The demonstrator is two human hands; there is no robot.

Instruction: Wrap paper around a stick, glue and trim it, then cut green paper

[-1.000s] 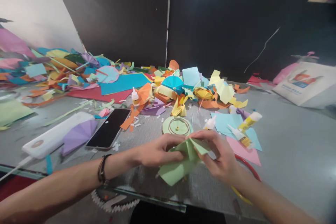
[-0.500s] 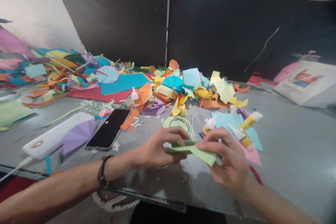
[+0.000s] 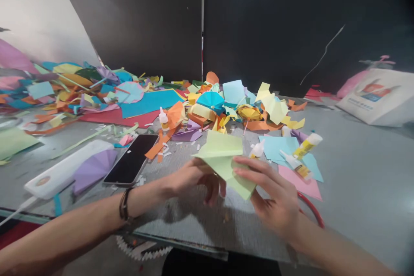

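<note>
A folded sheet of light green paper [image 3: 223, 155] is held up over the near middle of the table, its creased panels spread and tilted. My right hand [image 3: 274, 194] is closed on the paper's right side, fingers in front of it. Just below the paper's left part is my left hand [image 3: 197, 181], its fingers loosely bent and apart; whether it touches the paper behind I cannot tell. Behind my right hand stands a small white glue bottle [image 3: 258, 149]. Red curved handles [image 3: 312, 207] show beside my right wrist.
A phone [image 3: 132, 159], a white power bank [image 3: 67, 168] and a purple paper fan [image 3: 93, 170] lie on the left. Coloured paper scraps pile up along the back. Right of my hands are glue tubes [image 3: 307, 145] on blue and pink sheets; a white bag [image 3: 375, 97] stands farther right.
The green paper has been opened out and tipped up, showing its broad face. My left hand has moved left and down, its fingers loosened from the paper; my right hand keeps its hold.
</note>
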